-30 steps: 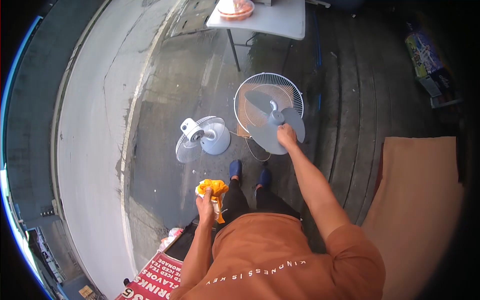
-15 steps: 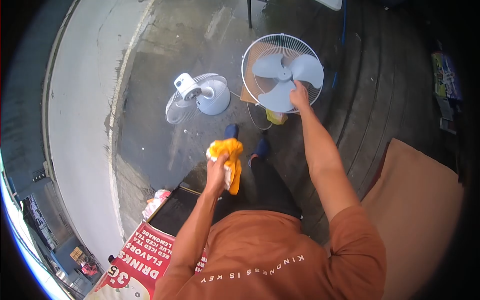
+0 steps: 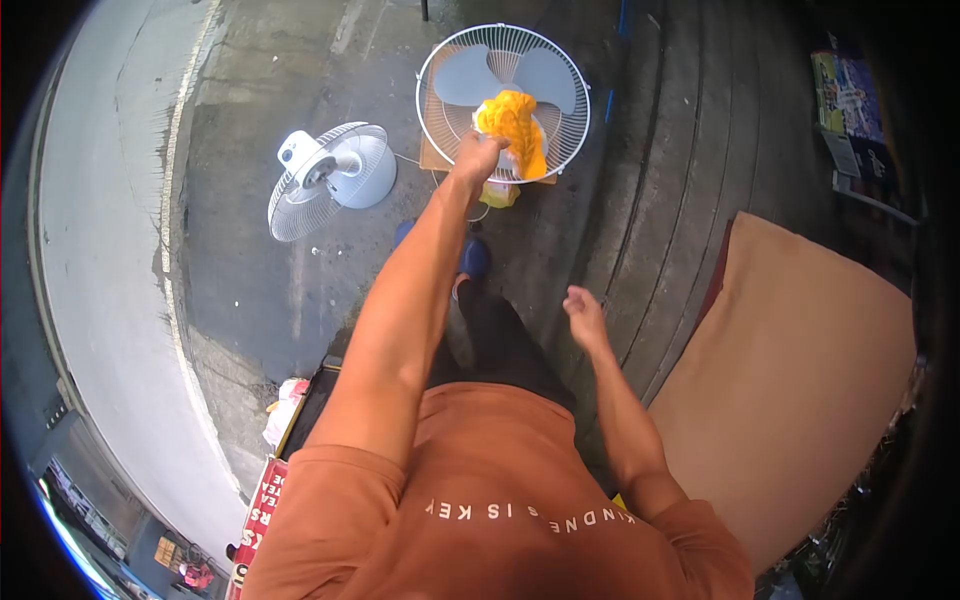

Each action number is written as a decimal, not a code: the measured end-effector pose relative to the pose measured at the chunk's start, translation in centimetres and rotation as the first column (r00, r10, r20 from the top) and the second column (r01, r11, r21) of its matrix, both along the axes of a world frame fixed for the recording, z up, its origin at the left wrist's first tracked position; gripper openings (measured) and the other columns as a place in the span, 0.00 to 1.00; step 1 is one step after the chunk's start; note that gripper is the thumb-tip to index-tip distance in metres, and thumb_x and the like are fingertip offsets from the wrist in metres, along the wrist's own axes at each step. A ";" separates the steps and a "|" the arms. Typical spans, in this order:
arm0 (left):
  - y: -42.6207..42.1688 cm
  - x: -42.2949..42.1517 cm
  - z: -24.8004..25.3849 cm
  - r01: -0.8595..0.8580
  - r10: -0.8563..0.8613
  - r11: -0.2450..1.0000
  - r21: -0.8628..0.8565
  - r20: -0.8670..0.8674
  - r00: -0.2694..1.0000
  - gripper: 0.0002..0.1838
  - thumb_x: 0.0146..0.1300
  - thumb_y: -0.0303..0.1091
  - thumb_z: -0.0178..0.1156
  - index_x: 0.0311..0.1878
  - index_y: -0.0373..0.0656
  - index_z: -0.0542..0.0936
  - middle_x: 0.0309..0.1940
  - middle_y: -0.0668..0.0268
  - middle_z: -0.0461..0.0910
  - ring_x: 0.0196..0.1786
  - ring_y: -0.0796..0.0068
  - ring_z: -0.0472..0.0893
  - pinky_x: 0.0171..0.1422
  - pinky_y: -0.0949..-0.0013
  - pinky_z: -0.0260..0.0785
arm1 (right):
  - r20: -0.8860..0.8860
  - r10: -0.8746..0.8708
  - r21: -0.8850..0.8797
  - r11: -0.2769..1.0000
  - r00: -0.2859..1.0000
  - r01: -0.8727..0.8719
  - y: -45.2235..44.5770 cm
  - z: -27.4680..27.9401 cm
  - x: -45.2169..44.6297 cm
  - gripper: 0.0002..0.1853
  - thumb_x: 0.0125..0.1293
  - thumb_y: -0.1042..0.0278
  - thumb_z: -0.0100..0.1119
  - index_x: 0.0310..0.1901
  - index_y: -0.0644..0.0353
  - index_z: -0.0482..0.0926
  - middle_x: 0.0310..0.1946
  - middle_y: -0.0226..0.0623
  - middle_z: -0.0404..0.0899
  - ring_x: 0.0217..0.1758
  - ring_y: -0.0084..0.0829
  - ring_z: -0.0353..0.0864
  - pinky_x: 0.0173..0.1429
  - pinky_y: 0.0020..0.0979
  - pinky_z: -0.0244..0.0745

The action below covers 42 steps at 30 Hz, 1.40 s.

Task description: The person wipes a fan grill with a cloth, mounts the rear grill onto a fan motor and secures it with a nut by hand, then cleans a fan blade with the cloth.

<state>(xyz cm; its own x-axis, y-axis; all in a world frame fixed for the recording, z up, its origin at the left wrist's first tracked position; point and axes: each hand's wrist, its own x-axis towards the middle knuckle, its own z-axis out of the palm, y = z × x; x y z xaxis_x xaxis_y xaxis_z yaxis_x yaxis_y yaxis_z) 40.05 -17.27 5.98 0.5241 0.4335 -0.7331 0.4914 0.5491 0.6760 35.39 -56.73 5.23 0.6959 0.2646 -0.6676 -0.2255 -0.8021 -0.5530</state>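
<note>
My left hand (image 3: 480,155) grips a bunched orange and white cloth (image 3: 515,128) over the lower part of a large fan guard (image 3: 580,90). Inside this white wire ring, grey fan blades (image 3: 548,78) show above the cloth; the hub and lower blade are mostly hidden. Off to the right of my legs, my right hand (image 3: 586,320) hangs in the air away from the fan, its fingers curled, and whether anything is in them is too small to tell. A smaller white fan (image 3: 303,160) stands on the wet ground to the left, its head tilted.
Brown cardboard (image 3: 475,165) and a yellow-green bag (image 3: 500,193) lie beneath the large fan, near my blue shoes (image 3: 475,258). A cord links the fans' area. At right is a large tan surface (image 3: 800,370); a red sign (image 3: 262,515) is at lower left.
My left hand has carried the cloth up and forward onto the large fan. My right hand has come off the fan blade and drawn back toward my body. The view has shifted.
</note>
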 end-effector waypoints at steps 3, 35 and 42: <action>-0.6 -5.5 1.5 0.239 -0.245 0.878 0.416 -0.040 0.969 0.29 0.72 0.43 0.63 0.66 0.29 0.76 0.58 0.50 0.81 0.57 0.64 0.81 0.60 0.61 0.75 | -0.225 0.159 -0.080 0.980 0.961 -0.181 -3.5 5.2 -6.1 0.26 0.78 0.53 0.58 0.68 0.64 0.77 0.67 0.49 0.80 0.72 0.44 0.77 0.75 0.39 0.70; -1.0 -50.8 13.1 -0.074 -0.052 0.938 -0.340 -0.347 0.936 0.18 0.73 0.46 0.66 0.50 0.39 0.80 0.37 0.71 0.79 0.44 0.79 0.77 0.51 0.73 0.71 | -0.739 -0.348 -0.057 0.885 0.576 0.462 -3.4 11.6 -24.1 0.33 0.78 0.44 0.53 0.71 0.63 0.74 0.66 0.48 0.80 0.62 0.46 0.83 0.63 0.43 0.79; -1.5 -50.5 13.3 -0.087 -0.017 0.952 -0.293 -0.335 0.942 0.17 0.73 0.44 0.67 0.50 0.39 0.80 0.38 0.71 0.79 0.44 0.79 0.77 0.51 0.72 0.71 | -0.737 -0.162 -0.022 0.976 0.656 0.217 -3.2 13.7 -22.6 0.31 0.77 0.48 0.55 0.71 0.63 0.75 0.66 0.47 0.81 0.61 0.45 0.83 0.62 0.42 0.79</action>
